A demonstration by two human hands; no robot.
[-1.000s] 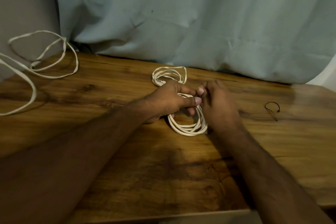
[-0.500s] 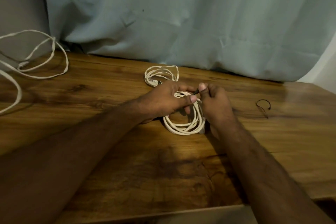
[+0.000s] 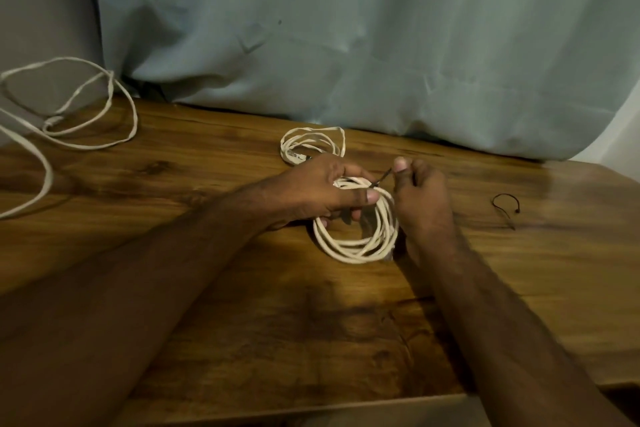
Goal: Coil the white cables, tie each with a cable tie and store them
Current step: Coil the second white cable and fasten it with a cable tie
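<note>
While left hand grips coiled cable | right hand pinches cable tie

Wooden table (dark-grained) before a pale blue-grey curtain, dim light

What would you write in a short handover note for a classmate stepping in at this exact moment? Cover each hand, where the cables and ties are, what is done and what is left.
Left hand: grips the coiled white cable at its top, at the middle of the wooden table.
Right hand: pinches the tail of a black cable tie that runs to the coil's top.
Second coil: lies behind the left hand; whether it is tied cannot be told.
Loose white cable: sprawled at far left, uncoiled.
Spare black tie: on the table, right.
Left: cinch this tie, coil and tie the loose cable, store all.
</note>
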